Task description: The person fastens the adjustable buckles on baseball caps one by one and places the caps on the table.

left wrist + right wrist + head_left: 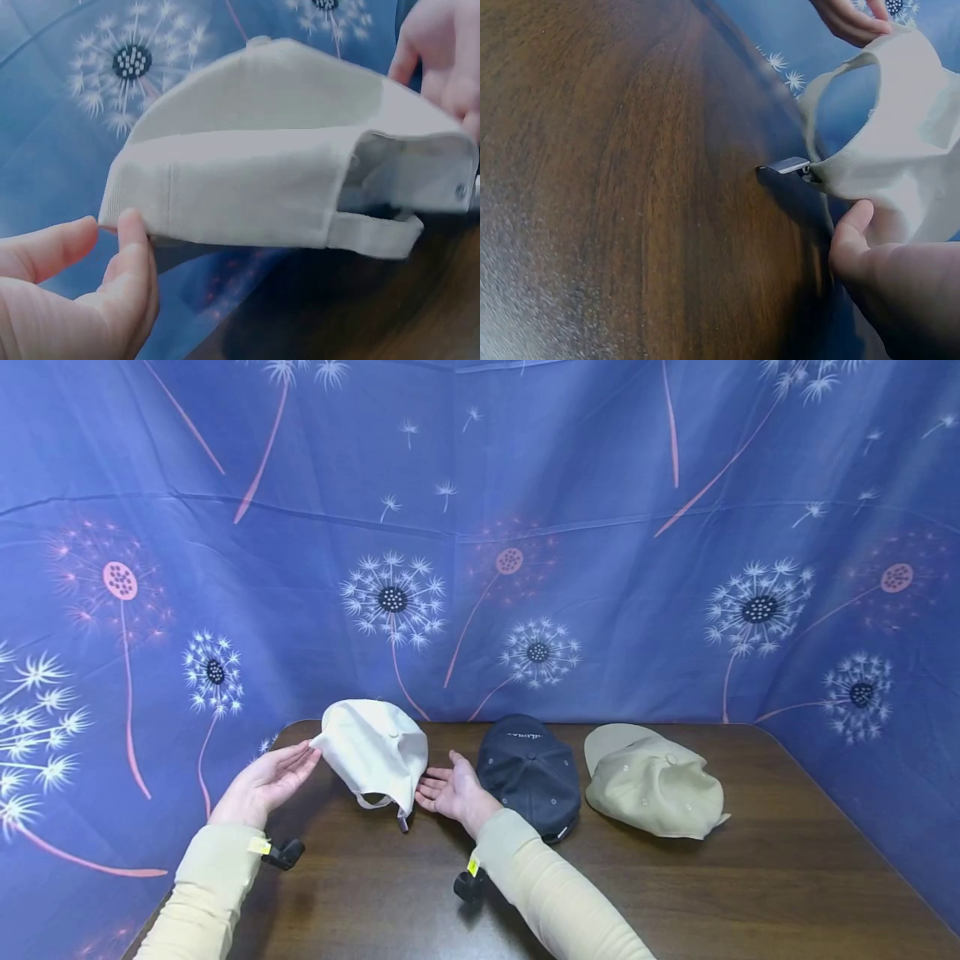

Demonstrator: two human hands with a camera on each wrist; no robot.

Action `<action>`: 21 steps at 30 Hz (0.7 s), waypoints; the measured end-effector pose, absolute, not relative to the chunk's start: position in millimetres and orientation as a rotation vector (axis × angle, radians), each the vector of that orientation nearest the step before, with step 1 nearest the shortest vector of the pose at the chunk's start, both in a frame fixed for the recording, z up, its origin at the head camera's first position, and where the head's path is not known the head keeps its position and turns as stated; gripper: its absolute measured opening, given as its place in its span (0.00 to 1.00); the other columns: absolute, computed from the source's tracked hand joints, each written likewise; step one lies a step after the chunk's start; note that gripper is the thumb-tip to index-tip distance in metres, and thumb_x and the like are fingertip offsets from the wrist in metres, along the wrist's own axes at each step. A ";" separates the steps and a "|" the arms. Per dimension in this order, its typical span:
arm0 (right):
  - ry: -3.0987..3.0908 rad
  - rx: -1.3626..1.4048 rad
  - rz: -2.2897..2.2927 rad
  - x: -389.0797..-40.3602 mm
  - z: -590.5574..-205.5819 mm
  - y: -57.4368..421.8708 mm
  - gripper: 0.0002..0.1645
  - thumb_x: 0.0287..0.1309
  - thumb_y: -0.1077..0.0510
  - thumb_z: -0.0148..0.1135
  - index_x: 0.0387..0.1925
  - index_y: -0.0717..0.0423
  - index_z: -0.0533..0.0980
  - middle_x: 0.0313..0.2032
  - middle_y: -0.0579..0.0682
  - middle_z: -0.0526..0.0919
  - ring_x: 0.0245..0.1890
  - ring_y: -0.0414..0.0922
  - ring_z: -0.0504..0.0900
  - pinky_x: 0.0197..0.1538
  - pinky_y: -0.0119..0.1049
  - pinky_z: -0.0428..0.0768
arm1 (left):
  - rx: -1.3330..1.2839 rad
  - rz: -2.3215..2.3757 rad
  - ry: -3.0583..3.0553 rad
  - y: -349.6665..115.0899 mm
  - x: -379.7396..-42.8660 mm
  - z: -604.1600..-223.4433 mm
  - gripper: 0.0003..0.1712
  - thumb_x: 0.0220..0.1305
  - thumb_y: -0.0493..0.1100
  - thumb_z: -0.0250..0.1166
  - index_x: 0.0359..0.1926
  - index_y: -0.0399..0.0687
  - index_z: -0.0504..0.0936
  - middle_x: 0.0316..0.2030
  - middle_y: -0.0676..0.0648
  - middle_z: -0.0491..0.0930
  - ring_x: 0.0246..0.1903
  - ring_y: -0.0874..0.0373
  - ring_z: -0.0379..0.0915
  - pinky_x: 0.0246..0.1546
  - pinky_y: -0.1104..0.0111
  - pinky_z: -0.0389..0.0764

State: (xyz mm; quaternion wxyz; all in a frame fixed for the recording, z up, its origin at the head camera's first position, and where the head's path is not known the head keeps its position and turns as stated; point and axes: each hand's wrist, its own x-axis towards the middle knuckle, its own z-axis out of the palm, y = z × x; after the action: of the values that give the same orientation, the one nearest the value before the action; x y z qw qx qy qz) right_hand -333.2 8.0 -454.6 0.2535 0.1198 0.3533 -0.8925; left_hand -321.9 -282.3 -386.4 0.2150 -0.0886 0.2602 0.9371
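Note:
A white baseball cap [373, 745] is at the back left of the table, its crown up and its back opening and strap [375, 235] toward me. My left hand [272, 783] pinches the cap's left edge between thumb and fingertips. From the other side, my right hand [457, 793] reaches in with fairly straight fingers touching the cap's right edge; the thumb stands apart in the head view. A metal strap buckle [786, 165] hangs from the cap beside the right hand. A dark navy cap [528, 777] sits just right of that hand.
A beige cap [656, 785] lies right of the navy one, brim pointing back left. All are near the far edge of the brown wooden table [750, 877]. Blue dandelion-print cloth [615, 635] hangs behind and at both sides.

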 end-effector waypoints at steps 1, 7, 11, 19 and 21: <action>0.961 0.321 -2.424 -333.3 -454.6 7.9 0.43 0.63 0.39 0.27 0.63 0.72 0.46 0.63 0.69 0.51 0.64 0.59 0.52 0.61 0.48 0.57 | -0.239 2.603 0.719 -280.0 -320.6 -385.2 0.12 0.65 0.29 0.44 0.33 0.30 0.75 0.35 0.38 0.76 0.38 0.51 0.75 0.54 0.71 0.68; 0.935 0.323 -2.429 -333.8 -451.7 6.7 0.42 0.63 0.40 0.28 0.63 0.72 0.47 0.63 0.68 0.51 0.64 0.58 0.51 0.62 0.48 0.56 | -0.228 2.536 0.883 -266.0 -317.9 -382.6 0.12 0.64 0.34 0.48 0.33 0.41 0.79 0.31 0.46 0.79 0.34 0.59 0.74 0.41 0.72 0.71; 0.923 0.325 -2.436 -332.8 -448.1 5.3 0.41 0.64 0.40 0.29 0.63 0.72 0.47 0.62 0.68 0.52 0.63 0.57 0.52 0.61 0.48 0.58 | -0.190 2.451 1.021 -259.8 -318.7 -384.6 0.14 0.64 0.41 0.50 0.29 0.46 0.81 0.29 0.51 0.81 0.32 0.61 0.73 0.37 0.73 0.70; 0.921 0.312 -2.461 -331.0 -443.6 7.2 0.41 0.64 0.42 0.29 0.63 0.73 0.45 0.64 0.68 0.49 0.65 0.58 0.50 0.64 0.47 0.54 | -0.118 2.414 1.143 -245.8 -317.3 -375.6 0.14 0.66 0.40 0.49 0.30 0.47 0.80 0.29 0.50 0.80 0.34 0.63 0.75 0.39 0.73 0.73; 0.932 0.307 -2.460 -330.6 -442.8 8.2 0.40 0.64 0.43 0.29 0.63 0.73 0.45 0.64 0.68 0.49 0.65 0.57 0.50 0.64 0.47 0.54 | -0.107 2.416 1.166 -241.8 -317.3 -370.1 0.14 0.65 0.40 0.49 0.30 0.46 0.80 0.29 0.50 0.80 0.33 0.63 0.75 0.40 0.72 0.74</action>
State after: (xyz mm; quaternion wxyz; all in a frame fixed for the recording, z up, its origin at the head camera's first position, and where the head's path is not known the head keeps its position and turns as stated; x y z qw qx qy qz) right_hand -330.6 8.2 -442.8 0.2442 0.1125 0.3413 -0.9007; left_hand -317.3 -241.8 -370.1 0.2263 -0.0389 0.4229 0.8766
